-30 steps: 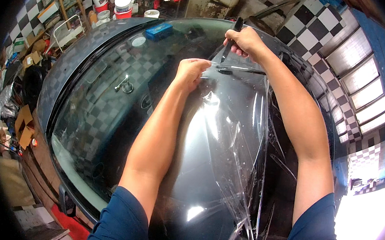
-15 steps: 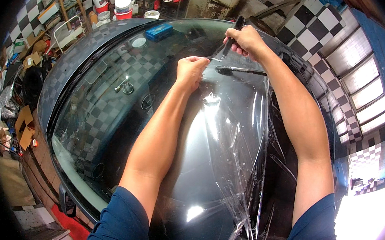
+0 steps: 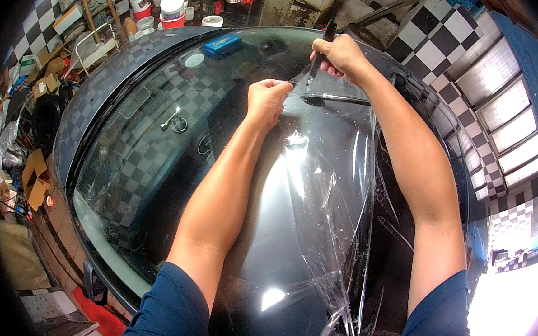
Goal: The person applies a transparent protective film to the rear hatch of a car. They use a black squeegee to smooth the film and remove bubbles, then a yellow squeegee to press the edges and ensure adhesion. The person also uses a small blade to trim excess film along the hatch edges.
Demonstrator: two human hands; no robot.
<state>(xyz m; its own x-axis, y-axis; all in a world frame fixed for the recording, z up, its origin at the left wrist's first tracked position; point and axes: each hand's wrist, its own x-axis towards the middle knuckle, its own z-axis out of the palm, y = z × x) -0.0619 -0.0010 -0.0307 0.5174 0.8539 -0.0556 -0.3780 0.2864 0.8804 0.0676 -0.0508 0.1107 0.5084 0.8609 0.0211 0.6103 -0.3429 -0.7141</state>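
A dark car lies below me, its windshield [image 3: 157,160] on the left and its glossy roof [image 3: 262,224] under my arms. Clear film [image 3: 336,235], creased and wrinkled, covers part of the roof. At the roof's far side my left hand [image 3: 265,104] pinches the film's edge between thumb and fingers. Just right of it, my right hand [image 3: 344,56] grips a slim black utility knife [image 3: 314,71], tilted with its tip down at the film by my left fingertips. Whether the blade touches the film is too small to tell.
A blue box [image 3: 222,45] rests at the far side of the windshield. Beyond the car stand white and red buckets [image 3: 172,8] and a wooden ladder [image 3: 93,3]. Cardboard and clutter [image 3: 34,176] crowd the left. Checkered walls and windows [image 3: 512,129] line the right.
My right hand has shifted slightly left with the utility knife. My left hand stays almost in place, still pinching the film.
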